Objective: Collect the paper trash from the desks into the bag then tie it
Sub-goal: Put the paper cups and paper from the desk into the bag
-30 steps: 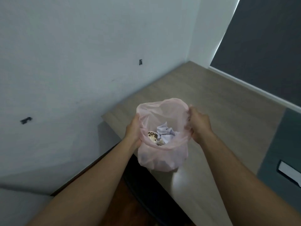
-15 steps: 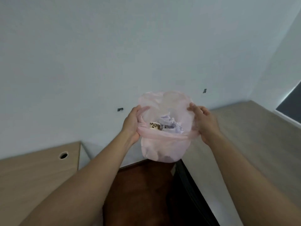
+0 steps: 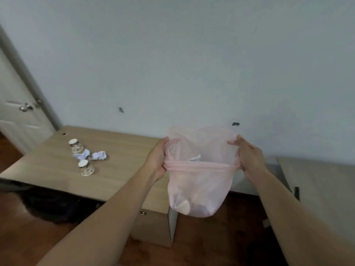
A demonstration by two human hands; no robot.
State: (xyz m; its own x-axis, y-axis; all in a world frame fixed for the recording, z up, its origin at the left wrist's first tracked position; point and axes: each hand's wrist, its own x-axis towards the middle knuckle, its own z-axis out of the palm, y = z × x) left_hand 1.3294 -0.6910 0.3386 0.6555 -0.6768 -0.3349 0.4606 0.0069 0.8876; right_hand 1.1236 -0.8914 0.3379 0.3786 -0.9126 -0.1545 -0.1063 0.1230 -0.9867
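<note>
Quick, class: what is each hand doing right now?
Left hand: grips the left rim of the pink bag.
Right hand: grips the bag's right rim.

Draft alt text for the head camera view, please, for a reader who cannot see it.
A person's left hand and right hand grip the rim of a translucent pink bag holding trash. On the wooden desk to the left sit two paper cups and two crumpled papers.

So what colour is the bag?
The bag is translucent pale pink; the head view shows it.
</note>
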